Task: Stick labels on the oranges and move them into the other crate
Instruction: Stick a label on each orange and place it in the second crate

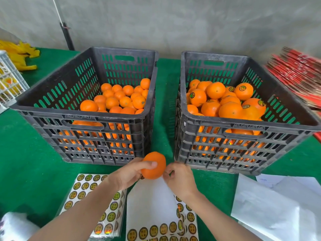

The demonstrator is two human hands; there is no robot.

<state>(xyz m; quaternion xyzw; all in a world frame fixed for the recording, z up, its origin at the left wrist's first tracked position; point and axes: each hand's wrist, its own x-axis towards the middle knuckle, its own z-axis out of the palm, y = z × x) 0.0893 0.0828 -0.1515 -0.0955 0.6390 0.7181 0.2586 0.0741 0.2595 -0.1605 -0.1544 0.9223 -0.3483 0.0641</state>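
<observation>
My left hand (129, 173) grips an orange (155, 162) in front of the gap between two black crates. My right hand (179, 178) is at the orange's right side, with thumb and forefinger pinched together against it; whether a label is between them is hidden. The left crate (83, 117) holds plain oranges (119, 100). In the right crate (250, 126) lie oranges with round labels (225, 100). Sheets of round gold-and-black labels (107, 218) lie on the green table under my forearms, one sheet (161, 230) mostly peeled.
Empty white backing sheets (278, 206) lie at the right front. A stack of red flat cartons (298, 73) sits at the far right. A white basket (8, 80) and yellow bags (20, 53) are at the far left. A black pole (66, 35) stands behind the left crate.
</observation>
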